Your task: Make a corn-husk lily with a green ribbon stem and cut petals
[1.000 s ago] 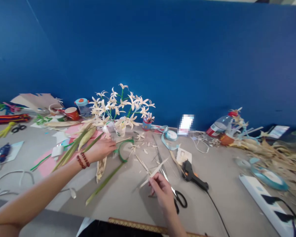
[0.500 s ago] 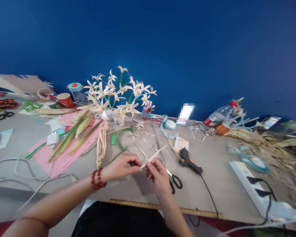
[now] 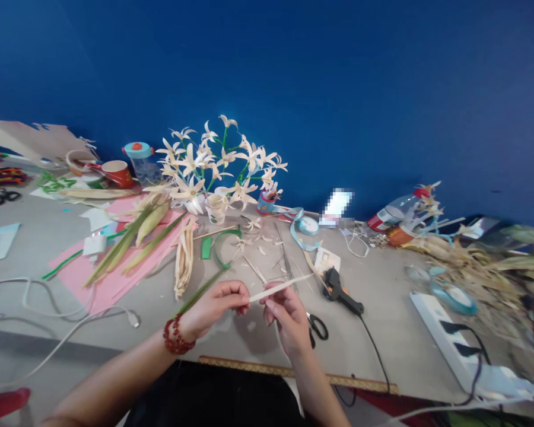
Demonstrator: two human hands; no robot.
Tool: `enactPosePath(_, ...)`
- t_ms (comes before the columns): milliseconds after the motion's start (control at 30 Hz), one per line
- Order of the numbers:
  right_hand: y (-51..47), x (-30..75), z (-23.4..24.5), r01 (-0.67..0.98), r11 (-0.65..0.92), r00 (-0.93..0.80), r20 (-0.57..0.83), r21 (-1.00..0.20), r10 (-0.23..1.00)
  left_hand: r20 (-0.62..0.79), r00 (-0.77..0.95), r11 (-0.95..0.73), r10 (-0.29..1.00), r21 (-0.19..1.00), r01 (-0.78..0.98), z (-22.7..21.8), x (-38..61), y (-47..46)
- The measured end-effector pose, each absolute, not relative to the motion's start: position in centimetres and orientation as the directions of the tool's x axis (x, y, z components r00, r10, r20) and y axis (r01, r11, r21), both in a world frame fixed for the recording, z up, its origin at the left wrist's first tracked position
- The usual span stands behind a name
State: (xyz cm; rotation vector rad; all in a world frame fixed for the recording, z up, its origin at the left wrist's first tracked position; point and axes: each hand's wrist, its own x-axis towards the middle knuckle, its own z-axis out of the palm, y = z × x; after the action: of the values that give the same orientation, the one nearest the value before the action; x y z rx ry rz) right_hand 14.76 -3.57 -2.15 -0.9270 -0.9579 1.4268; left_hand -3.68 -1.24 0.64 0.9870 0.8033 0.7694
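Note:
My left hand (image 3: 222, 303), with a red bead bracelet (image 3: 176, 335) on its wrist, pinches one end of a pale strip of dried corn husk (image 3: 280, 289). The strip slants up to the right, across the fingers of my right hand (image 3: 288, 314), which are curled against it near its middle. A thin pale strand (image 3: 289, 367) hangs below the right hand; its upper end is hidden. Black-handled scissors (image 3: 318, 327) lie partly behind that hand. Just right of the strip's tip rests a black glue gun (image 3: 342, 290). Husk scraps and thin sticks (image 3: 254, 268) lie beyond the hands.
White husk flowers (image 3: 225, 157) on green stems stand in cups at the back. Left are pink paper (image 3: 104, 290), a husk bundle (image 3: 184, 258) and white cables. Rightward sit blue ribbon (image 3: 308, 225), a plastic bottle (image 3: 394, 212), a power strip (image 3: 445, 338) and piled husks (image 3: 493, 267).
The strip now lies flatter and extends farther right. My left hand has shifted slightly left, and the right hand has turned its fingers more upward. The view has shifted slightly.

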Motion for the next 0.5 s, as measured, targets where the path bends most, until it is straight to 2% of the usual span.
enactPosePath(167, -3.50, 14.96, -1.59, -0.283, -0.044, -0.147, -0.002, -0.958, 0.989, -0.348, 0.589, 0.558, 0.730, 0.801, -0.218, 0.04, -3.52, -1.16)
enactPosePath(233, -3.41, 15.08, -1.54, -0.229, -0.043, -0.143, -0.010, -0.973, 0.990, -0.347, 0.603, 0.565, 0.718, 0.798, -0.213, -0.07, -3.39, -1.18)
enactPosePath(300, -3.26, 15.13, -1.60, -0.182, -0.053, -0.130, -0.030, -0.982, 0.991, -0.277, 0.561, 0.442, 0.780, 0.878, -0.182, 0.06, -3.30, -1.23)
enactPosePath(400, -3.04, 14.95, -1.72, -0.140, -0.075, -0.125, -0.058, -0.987, 0.990, -0.070, 0.458, 0.095, 0.886, 0.995, -0.031, 0.47, -3.21, -1.23)
enactPosePath(500, -2.95, 14.60, -1.68, -0.121, -0.073, -0.126, -0.057, -0.990, 0.990, 0.068, 0.404, -0.136, 0.912, 0.981, 0.141, 0.69, -3.03, -1.13)
